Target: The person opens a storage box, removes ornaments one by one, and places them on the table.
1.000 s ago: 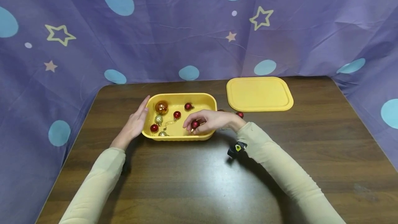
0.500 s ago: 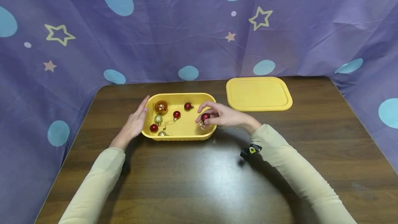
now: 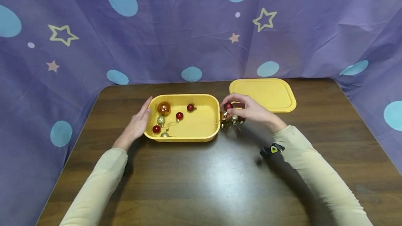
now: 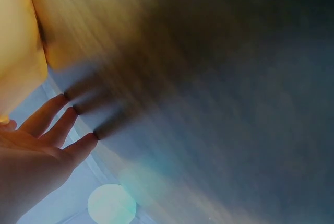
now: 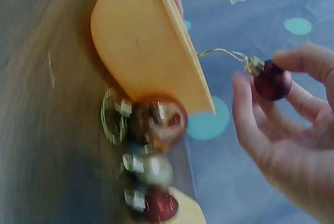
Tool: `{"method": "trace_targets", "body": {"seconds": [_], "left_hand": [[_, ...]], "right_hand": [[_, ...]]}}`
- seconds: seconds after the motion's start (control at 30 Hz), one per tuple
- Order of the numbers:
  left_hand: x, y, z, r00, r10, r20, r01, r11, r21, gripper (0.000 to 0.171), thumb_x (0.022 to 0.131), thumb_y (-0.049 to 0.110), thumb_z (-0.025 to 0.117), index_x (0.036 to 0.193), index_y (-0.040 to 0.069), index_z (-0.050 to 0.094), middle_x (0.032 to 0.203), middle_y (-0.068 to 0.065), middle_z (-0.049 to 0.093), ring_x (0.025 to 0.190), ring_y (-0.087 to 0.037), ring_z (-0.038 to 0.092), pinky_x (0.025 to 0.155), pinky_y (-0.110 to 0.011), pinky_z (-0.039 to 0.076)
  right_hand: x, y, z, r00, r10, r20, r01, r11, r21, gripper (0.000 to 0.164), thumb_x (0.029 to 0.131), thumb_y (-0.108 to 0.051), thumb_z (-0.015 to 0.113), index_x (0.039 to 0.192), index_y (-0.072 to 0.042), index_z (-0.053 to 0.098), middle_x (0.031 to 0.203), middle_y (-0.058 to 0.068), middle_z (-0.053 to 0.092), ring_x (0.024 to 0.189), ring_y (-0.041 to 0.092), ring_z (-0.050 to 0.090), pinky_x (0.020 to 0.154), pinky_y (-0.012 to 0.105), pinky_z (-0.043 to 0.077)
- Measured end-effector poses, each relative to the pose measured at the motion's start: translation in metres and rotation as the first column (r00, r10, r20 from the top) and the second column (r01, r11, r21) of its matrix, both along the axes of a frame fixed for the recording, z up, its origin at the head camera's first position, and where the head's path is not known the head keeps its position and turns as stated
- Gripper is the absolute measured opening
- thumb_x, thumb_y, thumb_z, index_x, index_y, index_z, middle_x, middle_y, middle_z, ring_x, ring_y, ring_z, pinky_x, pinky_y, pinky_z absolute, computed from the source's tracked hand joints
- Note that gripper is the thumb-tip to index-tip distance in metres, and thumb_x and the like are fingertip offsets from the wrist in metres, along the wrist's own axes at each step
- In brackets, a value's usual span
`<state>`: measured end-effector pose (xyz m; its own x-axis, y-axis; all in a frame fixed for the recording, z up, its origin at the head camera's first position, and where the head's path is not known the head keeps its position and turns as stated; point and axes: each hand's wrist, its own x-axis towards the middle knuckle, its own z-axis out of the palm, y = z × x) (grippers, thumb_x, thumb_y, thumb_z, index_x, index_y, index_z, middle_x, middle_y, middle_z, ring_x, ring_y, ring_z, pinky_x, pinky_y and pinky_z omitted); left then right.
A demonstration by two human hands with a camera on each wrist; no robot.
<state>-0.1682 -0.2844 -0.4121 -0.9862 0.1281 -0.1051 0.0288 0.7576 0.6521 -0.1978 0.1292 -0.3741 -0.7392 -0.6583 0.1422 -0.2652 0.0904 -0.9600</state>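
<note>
Between thumb and fingertips my right hand [image 3: 252, 111] pinches a small dark red bauble [image 5: 273, 81], its gold string loop trailing toward the box rim in the right wrist view. It is just past the right end of a yellow plastic box [image 3: 198, 126], over other ornaments on the table: a larger copper bauble [image 5: 159, 121], a pale gold one [image 5: 156, 172] and a dark red one [image 5: 160, 206]. My left hand [image 3: 137, 124] rests its straight fingers along the box's left wall. Inside lie a big amber bauble [image 3: 164, 108], several small red baubles [image 3: 179, 116] and gold ones [image 3: 161, 120].
A flat yellow lid [image 3: 267, 95] lies at the back right of the brown wooden table [image 3: 188, 180], partly behind my right hand. Behind the table hangs a purple curtain [image 3: 188, 34] with stars and blue spots.
My right hand has lifted the dark red bauble out of the box and carried it right, beyond the box's right end. My left hand has stayed at the box.
</note>
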Motion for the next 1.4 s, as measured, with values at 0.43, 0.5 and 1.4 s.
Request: {"method": "trace_targets", "body": {"seconds": [0.43, 0.5, 1.4], "left_hand": [[0.001, -0.002, -0.001, 1.000, -0.016, -0.008, 0.016, 1.000, 0.005, 0.052, 0.106, 0.040, 0.015, 0.156, 0.033, 0.001, 0.154, -0.027, 0.018, 0.129, -0.060, 0.024, 0.104, -0.068, 0.018], [0.002, -0.002, -0.002, 1.000, -0.013, -0.012, 0.013, 1.000, 0.005, 0.052, 0.106, 0.040, 0.015, 0.156, 0.032, 0.002, 0.153, -0.027, 0.018, 0.129, -0.060, 0.024, 0.104, -0.068, 0.018], [-0.002, -0.002, 0.000, 1.000, -0.002, -0.001, 0.002, 1.000, -0.014, 0.053, 0.106, 0.042, 0.014, 0.157, 0.030, 0.003, 0.154, -0.026, 0.018, 0.130, -0.059, 0.022, 0.105, -0.068, 0.017]], "right_hand": [[0.011, 0.056, -0.027, 0.939, -0.298, -0.173, 0.333, 0.915, 0.229, 0.028, 0.089, 0.002, 0.063, 0.117, 0.006, 0.063, 0.110, 0.019, 0.065, 0.102, 0.033, 0.061, 0.086, 0.030, 0.048], [0.012, 0.060, -0.032, 0.933, -0.314, -0.176, 0.351, 0.902, 0.251, 0.029, 0.089, 0.002, 0.063, 0.118, 0.007, 0.062, 0.111, 0.021, 0.064, 0.101, 0.033, 0.061, 0.086, 0.032, 0.049], [0.011, 0.063, -0.061, 0.905, -0.392, -0.168, 0.425, 0.860, 0.281, 0.025, 0.086, 0.002, 0.067, 0.110, 0.008, 0.064, 0.095, 0.016, 0.066, 0.084, 0.021, 0.060, 0.074, 0.022, 0.048]]}}
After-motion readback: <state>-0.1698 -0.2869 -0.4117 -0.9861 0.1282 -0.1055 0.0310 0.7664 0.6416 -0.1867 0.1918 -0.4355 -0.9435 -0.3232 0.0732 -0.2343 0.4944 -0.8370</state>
